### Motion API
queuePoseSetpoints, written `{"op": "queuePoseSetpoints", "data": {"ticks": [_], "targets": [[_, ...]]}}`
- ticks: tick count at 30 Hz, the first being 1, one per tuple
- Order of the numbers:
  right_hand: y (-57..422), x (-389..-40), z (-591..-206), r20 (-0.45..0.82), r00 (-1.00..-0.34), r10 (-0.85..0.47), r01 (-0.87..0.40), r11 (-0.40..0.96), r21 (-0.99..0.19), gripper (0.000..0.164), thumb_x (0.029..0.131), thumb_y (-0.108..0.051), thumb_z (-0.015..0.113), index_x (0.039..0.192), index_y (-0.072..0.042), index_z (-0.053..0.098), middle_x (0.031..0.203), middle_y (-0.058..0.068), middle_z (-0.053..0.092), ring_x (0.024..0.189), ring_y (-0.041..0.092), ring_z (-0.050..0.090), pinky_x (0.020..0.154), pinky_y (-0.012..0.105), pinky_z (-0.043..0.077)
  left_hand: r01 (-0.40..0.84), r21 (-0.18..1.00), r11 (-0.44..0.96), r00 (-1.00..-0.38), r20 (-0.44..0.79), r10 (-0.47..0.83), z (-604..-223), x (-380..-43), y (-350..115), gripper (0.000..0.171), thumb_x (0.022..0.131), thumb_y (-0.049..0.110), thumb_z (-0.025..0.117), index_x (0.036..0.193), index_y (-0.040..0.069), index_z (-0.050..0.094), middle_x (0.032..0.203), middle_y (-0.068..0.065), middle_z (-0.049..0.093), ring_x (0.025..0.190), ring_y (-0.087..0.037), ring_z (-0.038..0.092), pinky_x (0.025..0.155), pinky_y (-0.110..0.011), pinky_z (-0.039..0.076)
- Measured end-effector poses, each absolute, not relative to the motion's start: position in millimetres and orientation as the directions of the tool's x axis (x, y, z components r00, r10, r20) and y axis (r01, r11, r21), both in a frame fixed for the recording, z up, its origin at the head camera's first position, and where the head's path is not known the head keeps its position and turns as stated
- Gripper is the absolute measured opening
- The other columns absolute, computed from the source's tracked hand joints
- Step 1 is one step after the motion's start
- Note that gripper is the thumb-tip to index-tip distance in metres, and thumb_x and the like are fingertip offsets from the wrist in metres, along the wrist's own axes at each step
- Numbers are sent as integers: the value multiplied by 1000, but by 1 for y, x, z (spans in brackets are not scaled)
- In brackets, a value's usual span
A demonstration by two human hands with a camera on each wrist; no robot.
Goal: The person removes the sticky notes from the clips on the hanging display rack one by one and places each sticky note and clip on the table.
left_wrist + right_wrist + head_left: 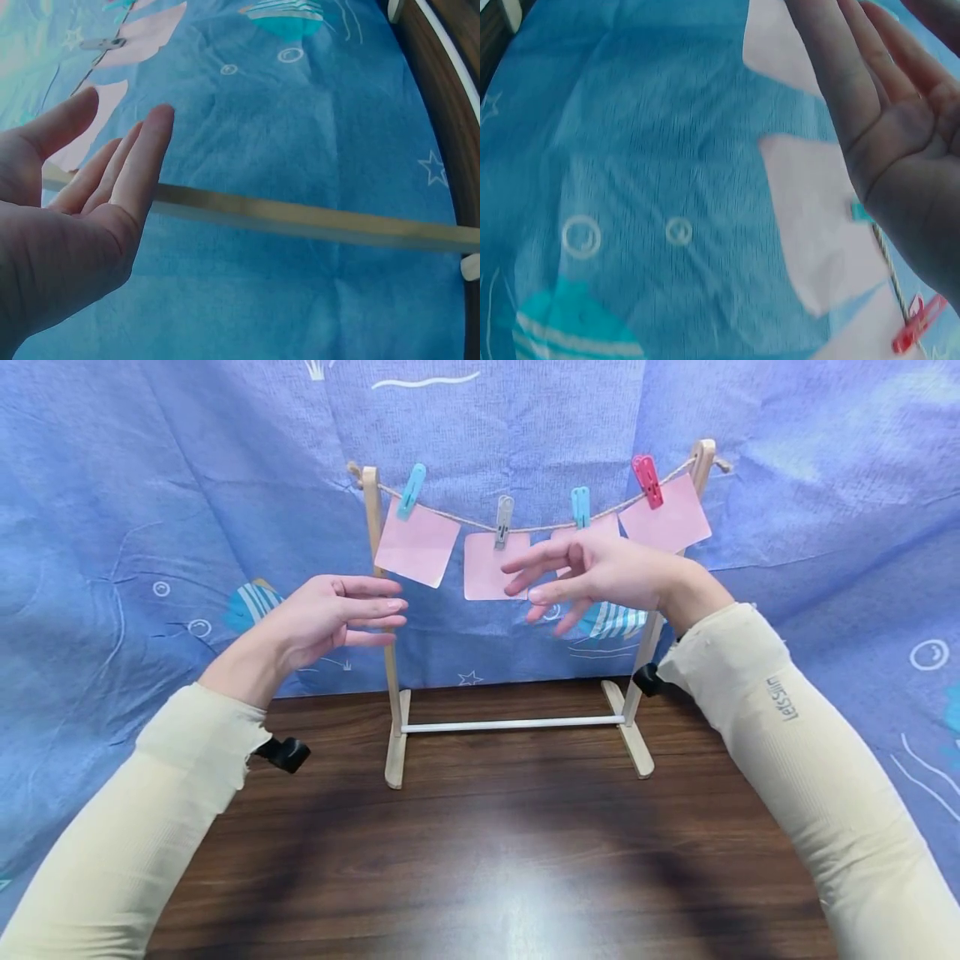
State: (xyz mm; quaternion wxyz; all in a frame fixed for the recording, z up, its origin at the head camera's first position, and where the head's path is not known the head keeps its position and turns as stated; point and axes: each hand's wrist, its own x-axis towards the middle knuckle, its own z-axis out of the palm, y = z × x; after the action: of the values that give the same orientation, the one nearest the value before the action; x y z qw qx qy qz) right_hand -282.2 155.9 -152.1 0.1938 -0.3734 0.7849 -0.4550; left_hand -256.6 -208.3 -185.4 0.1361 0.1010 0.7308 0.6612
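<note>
Both hands hang in the air in front of a small clothesline and hold nothing. My left hand [322, 614] has its fingers stretched towards the left post [392, 668], below a pink paper square [415, 545] clipped by a blue clothespin [411, 492]. Fingers spread and slightly bent, my right hand [607, 572] partly hides another pink paper [607, 529] under a second blue clothespin [581, 507]. Between the hands, a grey clothespin [503, 522] holds a pink paper [480, 568]. At the right end a red clothespin [647, 482] grips a tilted pink paper [671, 517].
A sagging twine [465, 520] runs between the tops of two wooden posts. A white crossbar [513, 724] joins their feet [396, 760] on the dark wooden table [450, 835]. Behind hangs a blue cloth [510, 643] with fish prints.
</note>
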Motion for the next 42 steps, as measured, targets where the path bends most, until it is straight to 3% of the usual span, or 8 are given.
{"op": "queuePoseSetpoints", "data": {"ticks": [5, 10, 19, 23, 34, 42], "targets": [[133, -283, -147, 145, -659, -738, -400, 181, -899, 49, 100, -16, 67, 146, -9, 53, 141, 13, 58, 110, 37, 67, 80, 50, 60, -62, 996, -63, -956, -41, 291, -187, -259, -201, 54, 94, 6, 73, 142, -4, 50, 115, -12, 72, 110, -25, 70, 93, -41, 57], [110, -282, -140, 241, -673, -699, -366, 32, -930, 49, 100, -10, 65, 146, -5, 51, 144, 13, 56, 109, 42, 67, 78, 50, 60, -50, 986, -160, -974, -13, 228, -189, -261, -193, 47, 92, 5, 75, 134, -6, 56, 117, -15, 71, 109, -27, 70, 89, -39, 58], [83, -284, -133, 274, -718, -640, -319, -47, -946, 54, 99, -5, 64, 150, -6, 47, 149, 6, 51, 108, 38, 68, 77, 46, 61, -44, 982, -184, -983, -9, 184, -190, -263, -189, 26, 91, 8, 76, 116, 1, 69, 107, -15, 74, 103, -27, 72, 84, -39, 60], [78, -284, -130, 265, -722, -639, -311, -42, -949, 60, 99, -7, 66, 153, -8, 42, 152, 2, 49, 111, 37, 67, 78, 45, 61, -32, 984, -176, -984, 0, 181, -189, -264, -188, 26, 89, 11, 79, 112, 2, 71, 104, -14, 75, 98, -26, 74, 81, -38, 61], [63, -289, -129, 210, -748, -629, -213, -72, -974, 71, 99, -4, 63, 160, -8, 27, 155, 3, 46, 108, 38, 68, 77, 47, 62, 13, 994, -113, -983, 33, 181, -189, -265, -185, 35, 92, 11, 76, 123, 1, 64, 103, -11, 75, 96, -24, 74, 80, -37, 61], [50, -293, -126, 202, -762, -616, -184, -93, -978, 76, 101, -13, 64, 162, -8, 19, 156, 0, 44, 107, 35, 69, 73, 44, 63, 27, 997, -78, -987, 39, 157, -188, -262, -189, 38, 91, 14, 77, 124, 1, 65, 105, -11, 75, 100, -26, 73, 80, -36, 61]]}}
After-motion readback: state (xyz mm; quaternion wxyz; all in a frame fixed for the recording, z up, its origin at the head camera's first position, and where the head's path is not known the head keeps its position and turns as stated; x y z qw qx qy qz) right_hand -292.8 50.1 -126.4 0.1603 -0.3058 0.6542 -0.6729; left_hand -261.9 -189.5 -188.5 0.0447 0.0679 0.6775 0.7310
